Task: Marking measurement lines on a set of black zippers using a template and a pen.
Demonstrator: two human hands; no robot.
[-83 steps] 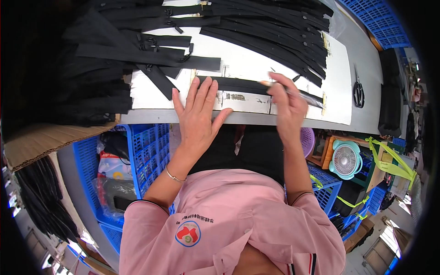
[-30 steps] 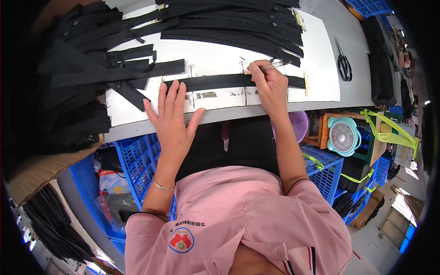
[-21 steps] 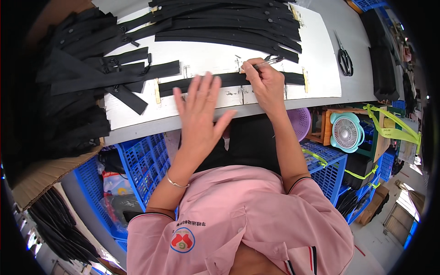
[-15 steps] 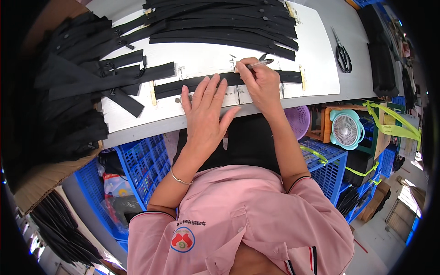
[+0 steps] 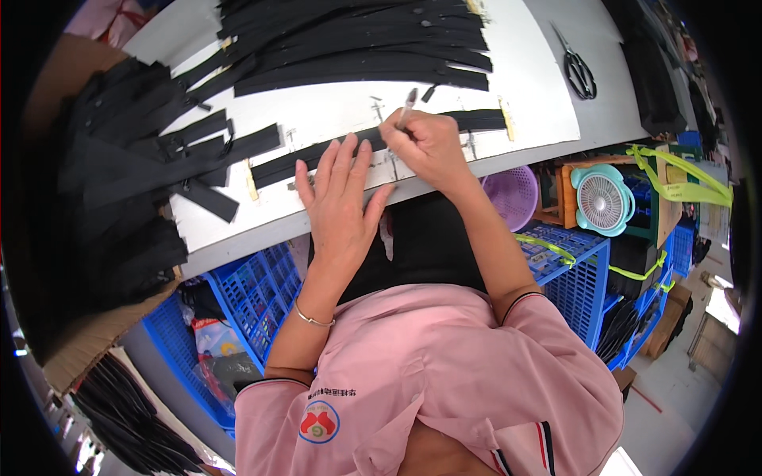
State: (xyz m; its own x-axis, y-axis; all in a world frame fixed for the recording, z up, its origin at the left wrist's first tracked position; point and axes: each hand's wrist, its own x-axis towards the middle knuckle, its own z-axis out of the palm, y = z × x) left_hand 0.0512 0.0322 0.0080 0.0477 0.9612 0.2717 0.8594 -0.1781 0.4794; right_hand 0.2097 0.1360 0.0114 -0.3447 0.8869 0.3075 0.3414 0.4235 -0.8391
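A black zipper [image 5: 480, 120] lies straight along the near side of a white board [image 5: 536, 119] that bears dark pen marks. My left hand [image 5: 340, 194] rests flat on this zipper, its fingers stretched out and a little apart. Close to its right, my right hand [image 5: 432, 151] is closed round a pen [image 5: 408, 109] that stands nearly upright. The pen's tip is hidden behind the fingers, over the zipper. A small black zipper pull [image 5: 429, 94] shows just beyond my right hand.
More black zippers [image 5: 357, 55] lie side by side at the far edge. A tangled heap of black zippers [image 5: 119, 151] covers the left. Black-handled scissors [image 5: 579, 75] lie at the right. Below the table are blue crates [image 5: 575, 293], a purple basket [image 5: 510, 198] and a small turquoise fan [image 5: 601, 200].
The pen has swung from leaning right to nearly upright, and my right hand has turned with it, its fingers now lower over the zipper. My left hand stays flat. The whole view has shifted slightly.
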